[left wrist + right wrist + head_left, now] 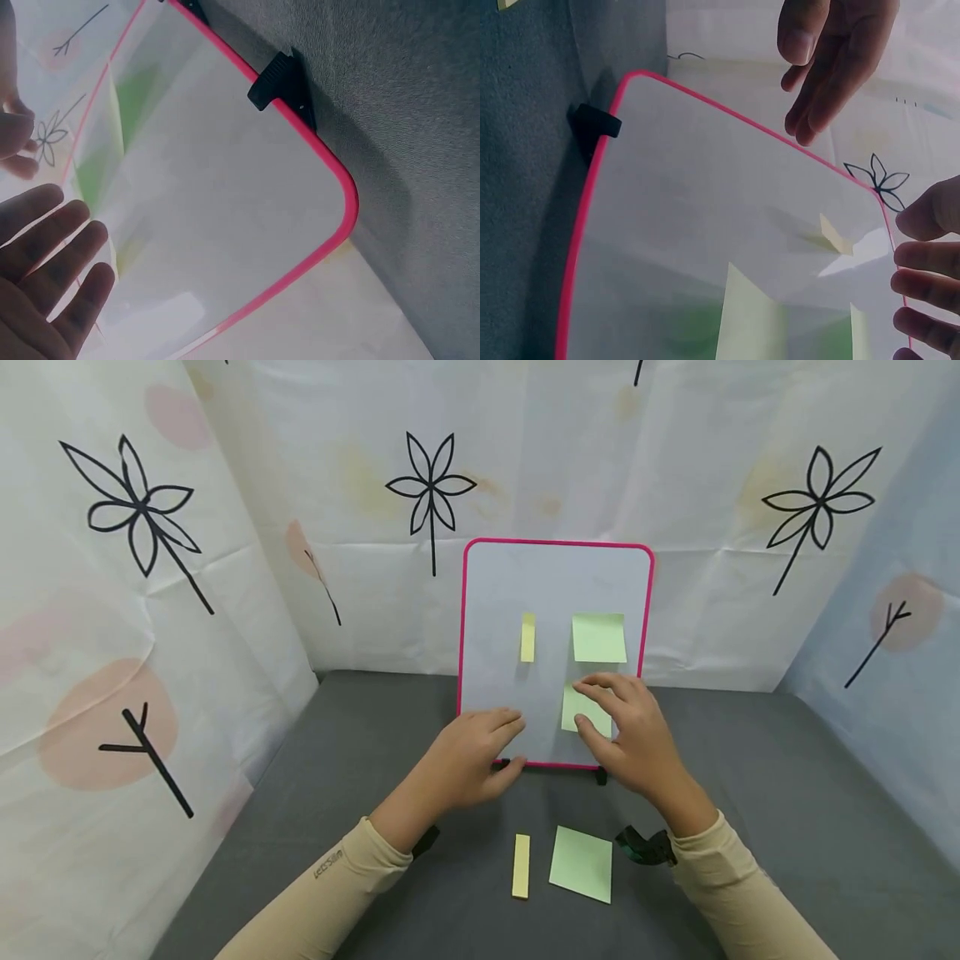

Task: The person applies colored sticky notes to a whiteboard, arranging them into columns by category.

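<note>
A small whiteboard [517, 585] with a pink rim stands propped up. A narrow yellow sticky note [528, 637] clings to it, left of an upper green sticky note [598, 637]. Below that one is another green sticky note [577, 714], partly covered by my right hand [637, 731]. That hand hovers before the board with fingers slightly bent, holding nothing. My left hand [468, 760] is in front of the board's lower left part, fingers extended and holding nothing; in the left wrist view its fingers [67, 251] are spread apart from the board.
On the grey tabletop [360, 735], near my forearms, lie a yellow sticky strip [521, 866] and a square green sticky note or pad [582, 864]. Black feet [602, 776] support the board's lower edge. A flower-printed white cloth [337, 468] surrounds the table's back and sides.
</note>
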Demonstrator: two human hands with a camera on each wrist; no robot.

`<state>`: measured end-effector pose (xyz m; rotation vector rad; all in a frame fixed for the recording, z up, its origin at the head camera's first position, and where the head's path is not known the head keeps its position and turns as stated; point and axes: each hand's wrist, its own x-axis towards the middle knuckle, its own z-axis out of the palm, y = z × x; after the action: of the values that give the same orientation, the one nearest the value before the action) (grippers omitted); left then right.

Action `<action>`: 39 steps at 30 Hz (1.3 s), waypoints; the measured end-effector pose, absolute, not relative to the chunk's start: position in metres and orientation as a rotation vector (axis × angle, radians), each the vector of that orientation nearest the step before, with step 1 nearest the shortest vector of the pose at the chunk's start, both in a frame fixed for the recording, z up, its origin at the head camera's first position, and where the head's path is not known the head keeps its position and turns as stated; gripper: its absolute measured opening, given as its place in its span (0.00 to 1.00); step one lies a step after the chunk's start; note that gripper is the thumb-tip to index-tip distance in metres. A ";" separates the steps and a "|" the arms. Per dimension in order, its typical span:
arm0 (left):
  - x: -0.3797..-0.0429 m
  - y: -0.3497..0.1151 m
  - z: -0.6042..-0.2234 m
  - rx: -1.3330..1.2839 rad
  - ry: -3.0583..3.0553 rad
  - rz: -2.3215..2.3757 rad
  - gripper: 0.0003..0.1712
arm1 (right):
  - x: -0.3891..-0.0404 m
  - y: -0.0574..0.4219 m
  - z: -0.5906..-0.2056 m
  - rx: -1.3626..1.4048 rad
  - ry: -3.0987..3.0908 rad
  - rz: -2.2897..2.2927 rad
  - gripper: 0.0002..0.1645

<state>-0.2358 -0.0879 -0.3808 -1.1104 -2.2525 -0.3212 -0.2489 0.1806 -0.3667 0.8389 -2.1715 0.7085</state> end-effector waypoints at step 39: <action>-0.191 -0.104 -0.395 -1.221 -2.250 -0.477 0.16 | -0.216 0.170 -0.391 1.079 -2.200 0.658 0.17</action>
<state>-0.1911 -0.1038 -0.3947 -1.2206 -2.2497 -0.4771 -0.2165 0.1698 -0.3913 1.0792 -2.1998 0.6584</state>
